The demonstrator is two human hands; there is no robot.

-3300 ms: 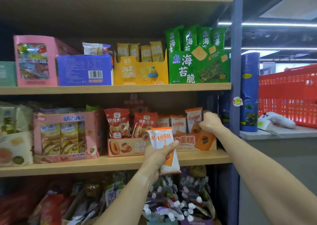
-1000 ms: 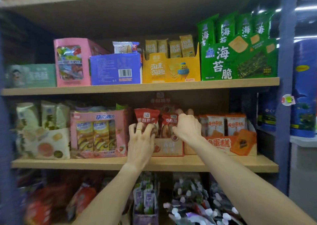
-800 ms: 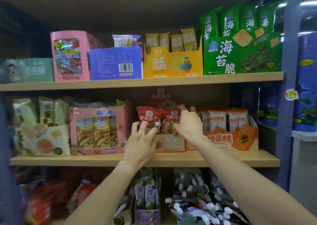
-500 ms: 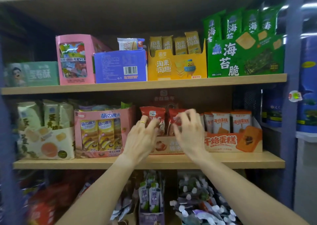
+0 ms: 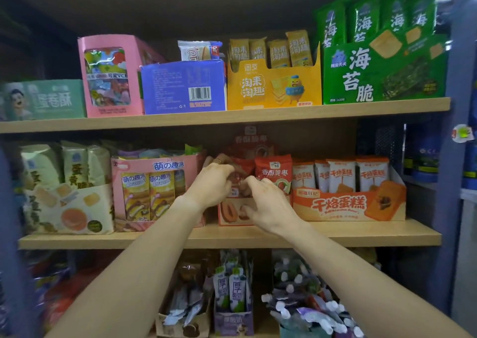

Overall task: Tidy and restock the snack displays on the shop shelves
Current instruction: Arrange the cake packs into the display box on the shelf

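red tray [image 5: 232, 215] – red packets [image 5: 273, 176]; left hand [image 5: 213, 183], right hand [image 5: 268, 203] – both pinch one packet

Two hands [image 5: 238, 193], three wooden shelves [image 5: 232, 117], four yellow packets [image 5: 273, 51], two red packets [image 5: 273, 175]

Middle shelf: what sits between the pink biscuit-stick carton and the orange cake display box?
Head view: a red jujube snack tray with red packets, both hands on it.

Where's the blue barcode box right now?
The blue box sits on the upper shelf, left of centre, between the pink box and the yellow display box.
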